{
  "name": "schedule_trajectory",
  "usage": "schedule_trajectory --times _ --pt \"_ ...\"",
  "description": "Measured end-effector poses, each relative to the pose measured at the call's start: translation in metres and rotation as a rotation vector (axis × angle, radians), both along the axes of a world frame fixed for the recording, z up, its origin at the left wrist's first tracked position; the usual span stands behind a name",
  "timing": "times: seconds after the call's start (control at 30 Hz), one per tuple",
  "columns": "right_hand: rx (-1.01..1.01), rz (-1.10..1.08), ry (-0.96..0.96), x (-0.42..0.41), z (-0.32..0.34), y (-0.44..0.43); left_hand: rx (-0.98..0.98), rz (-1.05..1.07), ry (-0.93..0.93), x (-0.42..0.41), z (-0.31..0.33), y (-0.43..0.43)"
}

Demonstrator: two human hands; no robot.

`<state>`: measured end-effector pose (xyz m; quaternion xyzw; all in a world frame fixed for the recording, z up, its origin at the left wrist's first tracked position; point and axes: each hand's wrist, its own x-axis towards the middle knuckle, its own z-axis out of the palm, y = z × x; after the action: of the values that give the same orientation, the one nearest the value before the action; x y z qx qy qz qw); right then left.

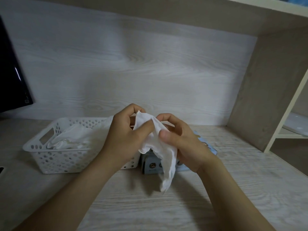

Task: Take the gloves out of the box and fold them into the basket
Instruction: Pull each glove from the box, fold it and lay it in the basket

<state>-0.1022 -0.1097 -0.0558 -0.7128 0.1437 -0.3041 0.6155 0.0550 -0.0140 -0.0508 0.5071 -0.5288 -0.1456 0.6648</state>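
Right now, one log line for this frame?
left hand, right hand: pinch glove, mid-air | basket: gloves inside | box: right of basket | phase: folding

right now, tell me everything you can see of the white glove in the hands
The white glove looks like thin, soft cloth, crumpled and partly bunched. It is held up in the air in front of the light blue box. The left hand pinches its upper part and the right hand pinches it just beside. Its lower end hangs loose toward the desk, apparently not touching it. Separate glove fingers cannot be made out.
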Motion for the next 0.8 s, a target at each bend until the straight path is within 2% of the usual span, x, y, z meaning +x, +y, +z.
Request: schedule_trajectory --times 0.1,0.23,0.4,0.57,0.63,0.8 --pt "-0.142 -0.026 0.020 0.001 -0.002 0.002 0.027 0.003 0.002 0.003 0.000 0.000" --pt "-0.003 -0.008 -0.098 0.001 -0.005 -0.003 0.040 -0.030 0.019 0.006 0.004 0.002" --pt "-0.131 -0.292 -0.082 -0.001 -0.002 -0.006 0.085 -0.072 0.027 0.010 0.008 0.006" --pt "-0.243 -0.462 0.003 -0.001 -0.002 -0.004 -0.014 -0.005 0.092 0.015 0.006 0.003" --pt "-0.230 -0.459 0.037 -0.002 -0.001 -0.004 -0.070 0.069 0.066 0.015 0.006 0.002" --pt "-0.016 -0.256 0.022 -0.005 0.003 -0.002 -0.095 0.217 -0.022 0.023 0.005 -0.002"
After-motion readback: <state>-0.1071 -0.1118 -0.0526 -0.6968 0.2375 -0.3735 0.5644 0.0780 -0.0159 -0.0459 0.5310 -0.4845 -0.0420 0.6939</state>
